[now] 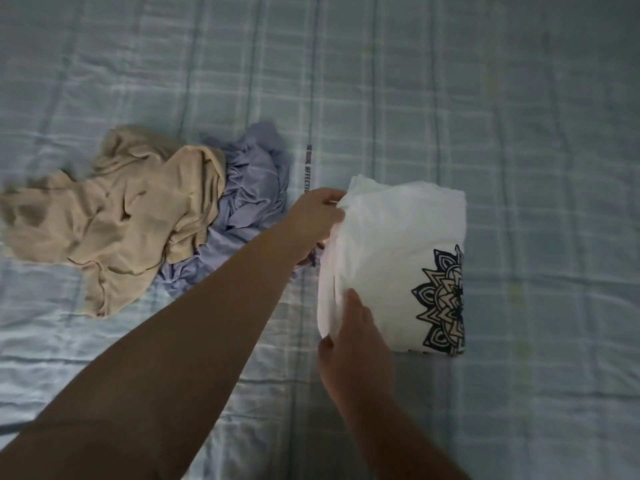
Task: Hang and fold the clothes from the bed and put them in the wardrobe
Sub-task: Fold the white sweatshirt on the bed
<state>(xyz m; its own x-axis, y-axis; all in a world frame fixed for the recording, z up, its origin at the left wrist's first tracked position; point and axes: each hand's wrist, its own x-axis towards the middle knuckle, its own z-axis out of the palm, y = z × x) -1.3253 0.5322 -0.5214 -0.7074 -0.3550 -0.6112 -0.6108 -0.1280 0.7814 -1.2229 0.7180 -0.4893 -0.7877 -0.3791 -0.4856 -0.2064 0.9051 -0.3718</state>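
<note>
From the head camera, a tan top (114, 216) lies in a crumpled heap on the left side of the bed. A pale purple piece of clothing (249, 188) is bunched up just beside it, and the tan top lies partly over it. The left arm reaches across in front of the purple heap and hides its near corner. A thin dark strip with small letters (308, 161) runs up the bed between the heaps and the white shirt (391, 265). The white shirt lies folded into a neat block on the bed, to the right of the heaps, with a black flower-like print (441, 299) at its right edge. The left hand (315, 223) pinches the far left corner of the shirt. The right hand (353, 341) grips the near left edge, thumb on top. The bed cover (536, 133) is pale blue with checked lines and soft wrinkles. The light is dim.
</note>
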